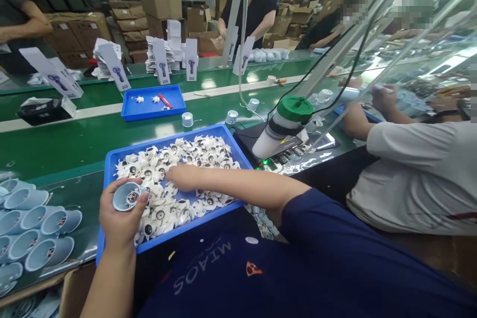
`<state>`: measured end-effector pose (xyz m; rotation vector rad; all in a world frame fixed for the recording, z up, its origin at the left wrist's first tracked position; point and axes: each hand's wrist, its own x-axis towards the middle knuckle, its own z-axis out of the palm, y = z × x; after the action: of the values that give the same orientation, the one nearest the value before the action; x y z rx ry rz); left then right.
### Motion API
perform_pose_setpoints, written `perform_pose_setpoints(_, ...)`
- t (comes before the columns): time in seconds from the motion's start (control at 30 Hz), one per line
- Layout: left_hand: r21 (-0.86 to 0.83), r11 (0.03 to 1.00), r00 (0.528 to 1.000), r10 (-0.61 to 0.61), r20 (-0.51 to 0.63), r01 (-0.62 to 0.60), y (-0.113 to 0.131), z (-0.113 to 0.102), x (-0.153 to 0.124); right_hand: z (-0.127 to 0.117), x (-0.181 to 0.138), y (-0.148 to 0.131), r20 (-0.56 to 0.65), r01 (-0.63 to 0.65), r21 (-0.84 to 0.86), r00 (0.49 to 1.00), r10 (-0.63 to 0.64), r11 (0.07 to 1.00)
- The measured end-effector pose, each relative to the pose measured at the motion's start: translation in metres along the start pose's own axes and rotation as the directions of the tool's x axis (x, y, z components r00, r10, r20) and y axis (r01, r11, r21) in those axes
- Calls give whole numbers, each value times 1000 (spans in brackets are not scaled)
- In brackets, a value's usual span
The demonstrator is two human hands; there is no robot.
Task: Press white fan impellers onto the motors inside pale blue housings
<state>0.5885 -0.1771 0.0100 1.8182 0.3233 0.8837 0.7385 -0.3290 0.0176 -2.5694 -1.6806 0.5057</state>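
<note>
My left hand (121,221) is wrapped round a light blue cup-shaped housing (119,198). Its open end faces up, and a motor part with some red shows inside. Beneath both hands lies a blue tray (109,169) filled with small white fan wheels (186,208), several with dark round hubs. Near the tray's middle, my right hand (185,177) reaches down among the fan wheels with its fingers curled together. Its fingertips are partly hidden, so what they pinch cannot be made out.
Rows of light blue housings (50,253) stand at the left. A green-lidded container (281,126) leans beside the tray's right corner. Beyond lies a smaller blue tray (143,109) with a red pen and a few fan wheels. Co-workers (417,169) sit and stand around the green bench.
</note>
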Motion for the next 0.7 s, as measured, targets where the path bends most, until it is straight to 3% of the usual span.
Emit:
perform_pose_setpoints(0.27, -66, 994, 994, -89, 56, 92, -8, 1, 5, 1, -37, 4, -1, -52, 72, 999, 53, 996)
perform_pose_setpoints(0.53, -51, 993, 993, -102, 64, 106, -28, -6, 15, -6, -18, 0, 98, -289, 201, 957, 274, 936)
perform_pose_setpoints(0.7, 97, 992, 984, -99, 145, 86, -13, -21, 7, -4, -20, 0, 97, -274, 249, 961, 258, 929)
